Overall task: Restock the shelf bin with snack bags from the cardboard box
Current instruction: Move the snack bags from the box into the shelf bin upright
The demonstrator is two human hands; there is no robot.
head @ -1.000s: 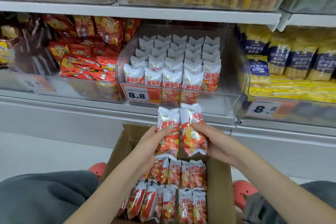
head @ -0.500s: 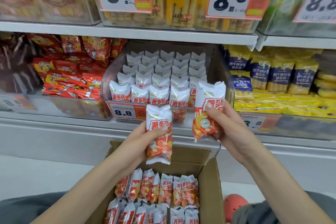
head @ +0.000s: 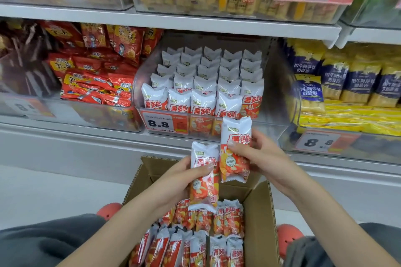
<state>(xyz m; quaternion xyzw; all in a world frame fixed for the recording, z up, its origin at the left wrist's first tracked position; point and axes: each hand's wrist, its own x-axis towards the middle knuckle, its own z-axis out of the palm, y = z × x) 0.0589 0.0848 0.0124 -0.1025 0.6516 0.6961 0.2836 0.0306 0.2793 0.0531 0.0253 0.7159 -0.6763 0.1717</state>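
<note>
My left hand (head: 184, 176) grips a white and orange snack bag (head: 204, 178) upright above the open cardboard box (head: 259, 219). My right hand (head: 263, 158) holds a second snack bag (head: 235, 151) of the same kind, slightly higher and touching the first. Both bags hang just below the front of the clear shelf bin (head: 278, 97), which holds several rows of the same bags standing upright. More bags lie in rows inside the box.
A price tag (head: 163, 122) marked 8.8 is clipped to the bin front. Red snack packs (head: 93, 76) fill the bin to the left, blue and yellow packs (head: 347, 84) the bin to the right. My knees and red shoes (head: 288, 236) flank the box.
My right hand has come back down and leftwards from the bin front, bringing its bag beside the one in my left hand. The view has tilted and moved closer to the shelf.
</note>
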